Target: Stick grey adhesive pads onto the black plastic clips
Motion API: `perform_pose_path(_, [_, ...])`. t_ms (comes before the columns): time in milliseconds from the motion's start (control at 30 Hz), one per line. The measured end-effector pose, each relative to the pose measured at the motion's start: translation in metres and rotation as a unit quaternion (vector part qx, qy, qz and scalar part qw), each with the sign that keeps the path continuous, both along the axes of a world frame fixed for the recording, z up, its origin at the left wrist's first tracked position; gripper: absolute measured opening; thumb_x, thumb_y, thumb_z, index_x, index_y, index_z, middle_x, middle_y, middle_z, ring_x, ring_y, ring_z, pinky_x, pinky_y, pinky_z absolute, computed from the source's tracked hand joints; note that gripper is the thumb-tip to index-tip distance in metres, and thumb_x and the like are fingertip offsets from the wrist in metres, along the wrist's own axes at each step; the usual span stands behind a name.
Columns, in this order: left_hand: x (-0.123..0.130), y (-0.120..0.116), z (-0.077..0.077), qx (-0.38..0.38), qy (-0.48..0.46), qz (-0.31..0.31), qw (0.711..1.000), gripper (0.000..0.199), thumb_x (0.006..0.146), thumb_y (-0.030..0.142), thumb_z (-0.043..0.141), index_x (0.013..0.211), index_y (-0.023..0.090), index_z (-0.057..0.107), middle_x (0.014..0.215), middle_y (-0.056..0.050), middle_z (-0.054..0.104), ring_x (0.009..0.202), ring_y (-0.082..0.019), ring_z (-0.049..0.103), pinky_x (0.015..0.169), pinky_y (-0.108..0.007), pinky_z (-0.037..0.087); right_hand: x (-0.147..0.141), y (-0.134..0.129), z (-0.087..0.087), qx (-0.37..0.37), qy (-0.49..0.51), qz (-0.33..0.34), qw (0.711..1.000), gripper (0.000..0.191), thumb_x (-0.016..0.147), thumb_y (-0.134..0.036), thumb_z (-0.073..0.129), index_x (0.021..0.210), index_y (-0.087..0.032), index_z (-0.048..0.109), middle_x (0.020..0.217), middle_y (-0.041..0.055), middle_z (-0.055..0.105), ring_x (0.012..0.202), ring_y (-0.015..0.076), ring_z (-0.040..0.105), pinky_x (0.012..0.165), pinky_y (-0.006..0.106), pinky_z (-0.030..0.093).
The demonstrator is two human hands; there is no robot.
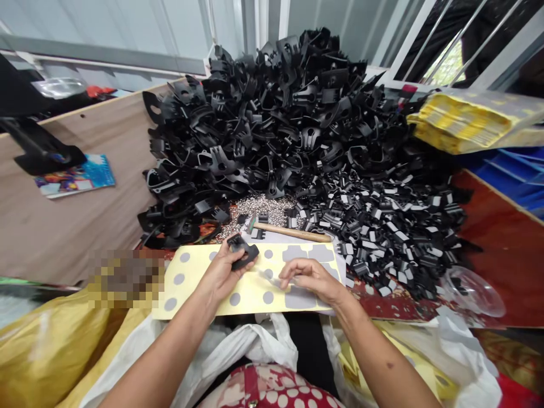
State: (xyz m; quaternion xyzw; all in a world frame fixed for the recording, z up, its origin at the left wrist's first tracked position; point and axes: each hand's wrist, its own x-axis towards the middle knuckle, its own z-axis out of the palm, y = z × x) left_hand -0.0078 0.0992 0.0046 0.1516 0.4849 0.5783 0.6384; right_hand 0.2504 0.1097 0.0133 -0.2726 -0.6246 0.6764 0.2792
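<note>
My left hand (221, 271) is closed on a black plastic clip part (243, 253), which has a curved cut-out, and holds it above a yellow sheet (198, 272) of grey stickers. Over the right half of that sheet, my right hand (312, 279) has its fingers pinched together. A pale, blurred sliver shows at its fingertips, too smeared to name. Round grey stickers cover the sheet's left and middle, and larger grey pads its right. Just beyond the sheet lies a hammer (293, 231) with a wooden handle, beside a heap of small shiny metal pieces (266, 209).
A tall pile of black plastic parts (272, 119) fills the table's back. Small black clips with grey pads (382, 226) spread rightward. A clear plastic bowl (476, 292) sits front right. Yellow sheet bundles (471, 122) stand at right. White plastic bags (255, 343) hang along the near edge.
</note>
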Motion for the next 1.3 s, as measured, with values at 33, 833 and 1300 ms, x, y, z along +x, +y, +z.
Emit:
perform_pose_path(33, [0.0, 0.0, 0.001, 0.004, 0.002, 0.003, 1.0, 0.045, 0.075, 0.004, 0.073, 0.109, 0.025, 0.053, 0.099, -0.003, 0.07, 0.077, -0.021, 0.075, 0.061, -0.028, 0.06, 0.0, -0.001, 0.004, -0.006, 0.024, -0.006, 1.0, 0.028, 0.086, -0.042, 0.07, 0.1, -0.018, 0.07, 0.092, 0.0079, 0.076, 0.093, 0.0251, 0.07, 0.092, 0.042, 0.052])
perform_pose_path(833, [0.022, -0.052, 0.033, 0.049, -0.125, -0.071, 0.988, 0.039, 0.091, 0.043, 0.07, 0.125, 0.027, 0.062, 0.107, -0.007, 0.065, 0.083, -0.022, 0.065, 0.069, -0.039, 0.061, -0.073, -0.027, -0.005, 0.18, -0.054, -0.324, 0.927, 0.007, 0.084, -0.02, 0.065, 0.09, -0.022, 0.063, 0.087, 0.0013, 0.067, 0.085, 0.0176, 0.064, 0.082, 0.031, 0.052])
perform_pose_path(1300, [0.031, -0.057, 0.024, 0.101, -0.014, -0.065, 0.993, 0.056, 0.076, 0.02, 0.08, 0.124, 0.031, 0.054, 0.098, 0.001, 0.059, 0.076, -0.015, 0.061, 0.063, -0.026, 0.056, -0.078, -0.038, 0.003, 0.279, -0.125, -0.301, 0.903, 0.013, 0.086, -0.011, 0.058, 0.09, -0.023, 0.061, 0.086, 0.0009, 0.067, 0.084, 0.018, 0.065, 0.08, 0.03, 0.052])
